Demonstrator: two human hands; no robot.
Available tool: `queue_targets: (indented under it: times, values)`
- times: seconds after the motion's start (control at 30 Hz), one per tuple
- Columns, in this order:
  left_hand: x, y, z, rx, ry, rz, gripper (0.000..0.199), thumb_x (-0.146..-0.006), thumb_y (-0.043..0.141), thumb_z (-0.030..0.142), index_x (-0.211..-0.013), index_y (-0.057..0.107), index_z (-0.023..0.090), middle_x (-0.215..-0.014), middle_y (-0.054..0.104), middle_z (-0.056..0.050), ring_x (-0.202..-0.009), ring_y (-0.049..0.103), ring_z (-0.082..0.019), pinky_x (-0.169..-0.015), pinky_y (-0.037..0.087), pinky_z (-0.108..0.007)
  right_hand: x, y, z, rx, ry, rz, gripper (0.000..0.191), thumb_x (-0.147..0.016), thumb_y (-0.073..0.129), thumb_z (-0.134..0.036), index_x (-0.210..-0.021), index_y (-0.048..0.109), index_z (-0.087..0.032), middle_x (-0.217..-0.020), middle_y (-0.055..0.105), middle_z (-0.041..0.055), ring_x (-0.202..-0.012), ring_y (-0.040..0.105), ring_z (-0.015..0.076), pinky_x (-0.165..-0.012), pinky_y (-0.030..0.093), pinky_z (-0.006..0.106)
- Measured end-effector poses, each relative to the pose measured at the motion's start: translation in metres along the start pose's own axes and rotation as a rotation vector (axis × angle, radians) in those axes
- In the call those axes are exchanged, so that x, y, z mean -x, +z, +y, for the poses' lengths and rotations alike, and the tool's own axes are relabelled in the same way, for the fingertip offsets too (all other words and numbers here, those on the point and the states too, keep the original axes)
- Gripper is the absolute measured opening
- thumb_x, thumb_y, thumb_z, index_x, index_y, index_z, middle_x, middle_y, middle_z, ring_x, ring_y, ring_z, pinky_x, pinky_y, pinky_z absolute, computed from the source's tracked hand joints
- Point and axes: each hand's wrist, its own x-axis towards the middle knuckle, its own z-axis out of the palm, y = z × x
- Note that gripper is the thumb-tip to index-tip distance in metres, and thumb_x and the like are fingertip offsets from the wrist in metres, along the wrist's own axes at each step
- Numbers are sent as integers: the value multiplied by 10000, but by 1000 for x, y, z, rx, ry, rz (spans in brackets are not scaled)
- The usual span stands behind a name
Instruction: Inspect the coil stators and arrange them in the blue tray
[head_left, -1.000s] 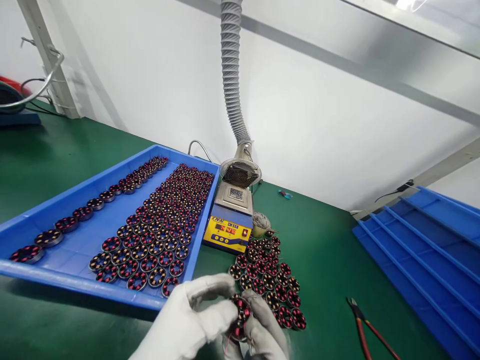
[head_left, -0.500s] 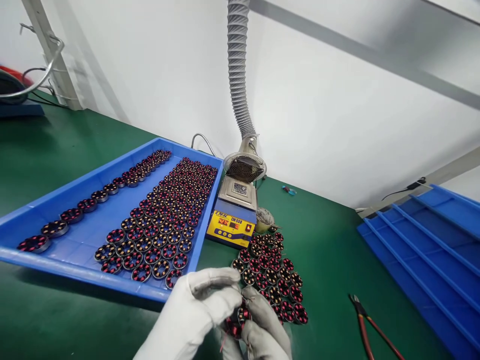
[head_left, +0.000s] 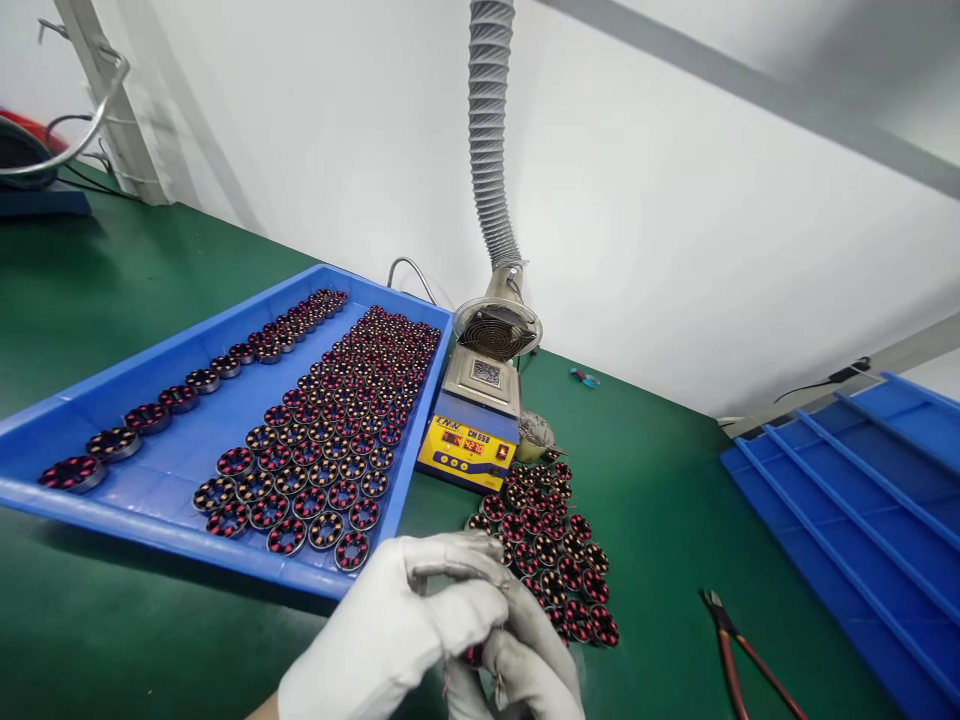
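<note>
White-gloved, my left hand point(head_left: 405, 615) is closed at the bottom centre, its fingers meeting those of my right hand point(head_left: 525, 640). My right hand, in a stained glove, is wrapped round a red and black wound ring point(head_left: 474, 655), mostly hidden between the fingers. Whether my left fingers grip the ring or its wire cannot be made out. Just beyond the hands, many similar rings point(head_left: 546, 549) lie on the green table. To the left, a blue tray point(head_left: 187, 340) holds rows of such rings.
Behind the hands stands a yellow and blue heated unit point(head_left: 465, 450) beneath a fume hose point(head_left: 491, 130), with a small pot point(head_left: 534, 432) beside it. Red-handled cutters point(head_left: 726, 635) lie at right, near blue trays point(head_left: 847, 520).
My left hand has moved slightly right, over my right hand, and the held ring is now more covered. The view has shifted slightly.
</note>
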Motion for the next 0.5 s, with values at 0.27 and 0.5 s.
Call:
queue_targets:
  times: [0.27,0.5]
  values:
    - [0,-16,5,255,-38,474,225,-641,738,375,-803,729,221,-922,729,-30,-935,644,-209,-845,491,-248,-6,-1,2,17,1,89,465,-542,769,6,-860,632,-306,-992,684,-15,-932,645,229,-808,543,401]
    - [8,-69,-28,-981,652,444,264,-638,755,381,-894,720,327,-936,743,-7,-822,698,-196,-763,522,-187,-67,-10,16,-222,402,-180,367,-565,805,-182,-885,637,-247,-959,681,54,-799,666,185,-627,551,257]
